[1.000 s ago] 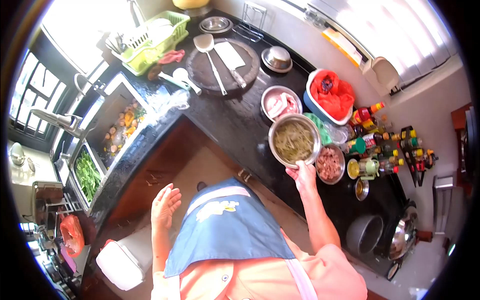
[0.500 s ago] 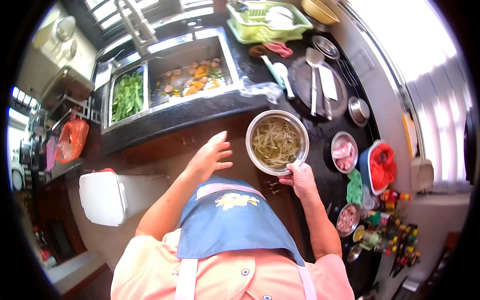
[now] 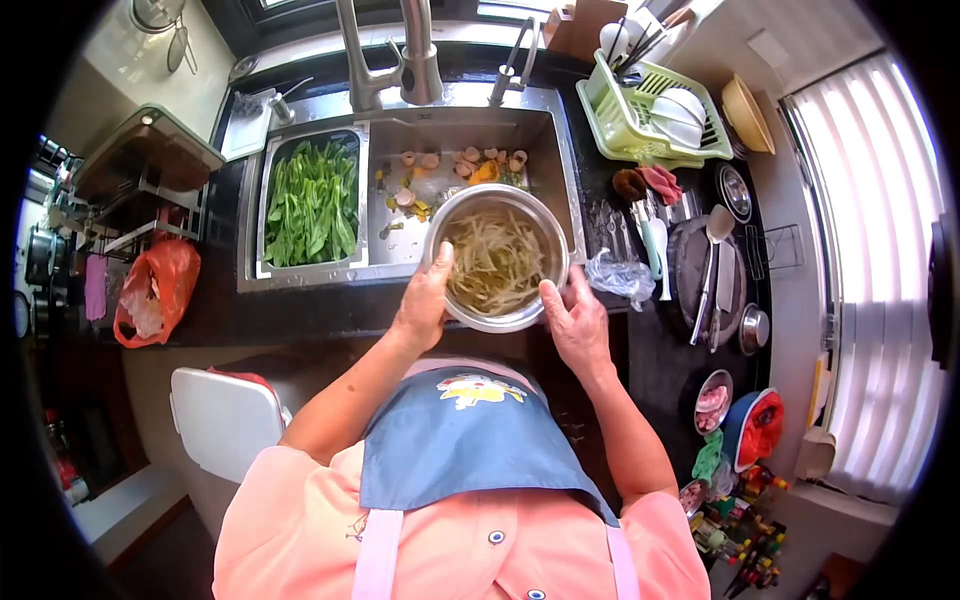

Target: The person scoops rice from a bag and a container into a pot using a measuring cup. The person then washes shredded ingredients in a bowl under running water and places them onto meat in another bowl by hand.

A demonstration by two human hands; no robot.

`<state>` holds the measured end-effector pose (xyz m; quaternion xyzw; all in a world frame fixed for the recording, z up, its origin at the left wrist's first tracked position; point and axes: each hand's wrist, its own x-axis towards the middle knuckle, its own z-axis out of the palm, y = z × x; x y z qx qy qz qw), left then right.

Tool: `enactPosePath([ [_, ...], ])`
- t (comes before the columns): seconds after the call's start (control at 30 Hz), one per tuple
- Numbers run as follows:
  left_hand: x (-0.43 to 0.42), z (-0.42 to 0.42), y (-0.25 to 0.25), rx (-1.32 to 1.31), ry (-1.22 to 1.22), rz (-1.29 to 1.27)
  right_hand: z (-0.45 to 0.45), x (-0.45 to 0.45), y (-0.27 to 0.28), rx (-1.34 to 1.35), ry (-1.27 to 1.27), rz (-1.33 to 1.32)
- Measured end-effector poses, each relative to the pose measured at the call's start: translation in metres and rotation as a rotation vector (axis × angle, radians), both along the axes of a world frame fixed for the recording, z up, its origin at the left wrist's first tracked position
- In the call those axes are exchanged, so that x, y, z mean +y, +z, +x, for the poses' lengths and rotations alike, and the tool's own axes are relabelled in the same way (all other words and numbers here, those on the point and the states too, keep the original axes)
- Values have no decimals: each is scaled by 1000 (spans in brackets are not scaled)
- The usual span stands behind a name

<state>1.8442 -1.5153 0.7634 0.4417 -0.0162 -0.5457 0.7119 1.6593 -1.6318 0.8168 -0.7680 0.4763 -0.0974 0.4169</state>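
A round metal bowl (image 3: 497,323) holds pale shredded strips (image 3: 495,262) in liquid. My left hand (image 3: 424,300) grips its left rim, and my right hand (image 3: 577,322) grips the right rim. The bowl is over the front edge of the metal sink (image 3: 400,262), hiding part of the basin. Eggshells (image 3: 406,197) and orange and green scraps lie in the basin behind it. Green leafy vegetables (image 3: 312,205) fill the smaller compartment at the left.
Faucets (image 3: 420,55) rise behind the sink. To the right are a green dish rack (image 3: 640,110), a plastic bag (image 3: 620,277), a round board (image 3: 695,260) with a spatula and cleaver, and bowls of meat (image 3: 712,400). A white bin (image 3: 228,420) stands lower left; a red bag (image 3: 160,290) hangs left.
The view has turned left toward the sink. The bowl has moved from the right counter to the sink's front edge. My left hand, free before, now holds it too.
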Motion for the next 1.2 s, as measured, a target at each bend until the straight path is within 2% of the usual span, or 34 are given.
enactPosePath([
  [0.07, -6, 28, -18, -11, 13, -37, 30, -11, -4, -163, 55, -589],
  [0.1, -9, 38, -16, -1, 17, -24, 45, -23, 2, -205, 249, -706],
  [0.2, -20, 64, -37, -12, 65, -65, 109, -44, 10, -28, 792, -788],
  [0.27, -22, 74, -49, 6, 40, -39, 146, -57, -25, -41, 918, -791],
  [0.33, -32, 84, -59, 50, 40, -48, 177, -66, -44, 163, 1031, -606],
  [0.37, -41, 86, -72, 62, 148, -110, 189, -70, -49, 157, 1046, -597],
  [0.43, -45, 96, -79, 41, 128, -68, 206, -75, -57, 137, 1078, -599],
  [0.53, -50, 96, -85, 46, 144, -35, 230, -97, -88, 147, 1118, -345],
  [0.57, -54, 95, -93, 74, 169, -52, 231, -101, -97, 2, 1063, -345],
  [0.67, -56, 94, -113, 82, 208, -47, 249, -120, -128, 96, 1098, -413],
  [0.73, -59, 93, -109, 40, 251, -51, 249, -116, -112, 162, 991, -480],
  [0.8, -60, 100, -116, 41, 262, -35, 244, -124, -110, 89, 1005, -415],
  [0.9, -58, 109, -121, 71, 245, -4, 225, -121, -106, 11, 1066, -588],
  [1.0, -64, 119, -117, 127, 262, -18, 216, -110, -90, 93, 1099, -373],
  [1.03, -65, 121, -113, 94, 254, -7, 217, -106, -99, -36, 1074, -442],
  [1.13, -68, 127, -106, 37, 195, 6, 237, -103, -107, 101, 1136, -400],
  [1.17, -71, 129, -110, 38, 215, -24, 245, -104, -116, -78, 1068, -409],
  [1.2, -72, 129, -113, 38, 200, -23, 257, -108, -118, -128, 1069, -322],
])
